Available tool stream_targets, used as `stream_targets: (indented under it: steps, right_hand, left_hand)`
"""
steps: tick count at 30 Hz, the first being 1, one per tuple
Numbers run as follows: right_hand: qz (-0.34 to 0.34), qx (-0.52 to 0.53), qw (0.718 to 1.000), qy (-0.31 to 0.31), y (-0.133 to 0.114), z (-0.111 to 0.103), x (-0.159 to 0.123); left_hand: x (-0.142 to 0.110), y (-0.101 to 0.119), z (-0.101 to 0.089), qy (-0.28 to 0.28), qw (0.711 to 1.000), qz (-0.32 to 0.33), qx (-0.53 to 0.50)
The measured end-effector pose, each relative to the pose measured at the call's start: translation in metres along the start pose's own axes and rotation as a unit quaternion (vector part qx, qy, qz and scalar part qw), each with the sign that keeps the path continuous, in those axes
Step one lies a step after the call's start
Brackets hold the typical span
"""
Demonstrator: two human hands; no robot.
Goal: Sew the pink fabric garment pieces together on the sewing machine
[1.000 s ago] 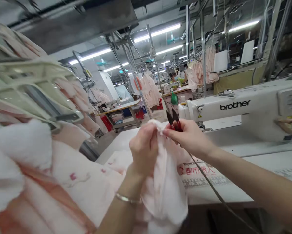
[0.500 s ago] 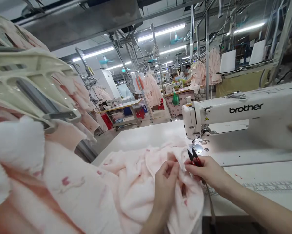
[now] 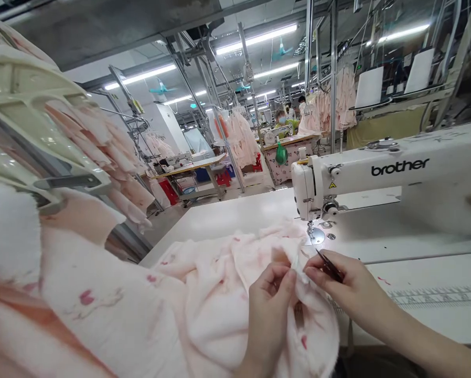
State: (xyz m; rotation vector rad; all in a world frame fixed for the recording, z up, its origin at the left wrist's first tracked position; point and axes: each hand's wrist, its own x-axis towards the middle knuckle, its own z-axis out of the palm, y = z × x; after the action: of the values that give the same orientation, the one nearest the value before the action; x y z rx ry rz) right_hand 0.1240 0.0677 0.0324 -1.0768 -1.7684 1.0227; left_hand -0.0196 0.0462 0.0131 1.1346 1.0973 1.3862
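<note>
Pale pink fleece fabric [image 3: 215,304] with small red motifs lies bunched over the table in front of me. My left hand [image 3: 273,304] pinches the fabric's edge between thumb and fingertips. Just right of it, my right hand [image 3: 341,275] keeps a pair of thread snips [image 3: 330,265] in its curled fingers, dark blades pointing up and left. Its thumb and fingertip also meet at the fabric edge, close to the left fingertips. Beyond both hands stands a white Brother sewing machine [image 3: 357,176], its needle area above a round metal plate [image 3: 317,236].
At the left, a cream plastic hanger clamp [image 3: 42,115] holds more of the pink fabric. White thread cones [image 3: 369,87] stand on a rack behind the machine. A printed ruler strip [image 3: 428,300] runs along the table's front. A person [image 3: 281,119] sits at a far workstation.
The snips have turned in my right hand, from blades spread and facing up to a slimmer side-on angle. My fingertips have come closer together at the fabric edge. The view has shifted slightly.
</note>
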Motion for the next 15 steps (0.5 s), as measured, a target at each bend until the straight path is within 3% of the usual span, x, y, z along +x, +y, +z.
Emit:
stream_targets:
  steps: [4,8,12,15]
  right_hand:
    - [-0.051,-0.092,0.994,0.018,-0.0016,-0.0013,0.0006]
    - [0.045,0.118,0.99,-0.056,-0.0018,-0.005,0.0036]
    - [0.138,0.342,0.923,-0.115,0.0018,-0.0075,0.0046]
    - [0.158,0.39,0.901,-0.108,0.0038,-0.007,0.0043]
  left_hand:
    - [-0.0025,0.0013,0.0041,-0.005,0.999,0.012,0.035]
    - [-0.004,0.0015,0.0069,-0.045,0.999,-0.03,-0.01]
    - [-0.0022,0.0018,0.0078,-0.032,0.996,0.072,0.048]
    - [-0.0017,-0.0005,0.0085,-0.042,0.992,0.096,0.076]
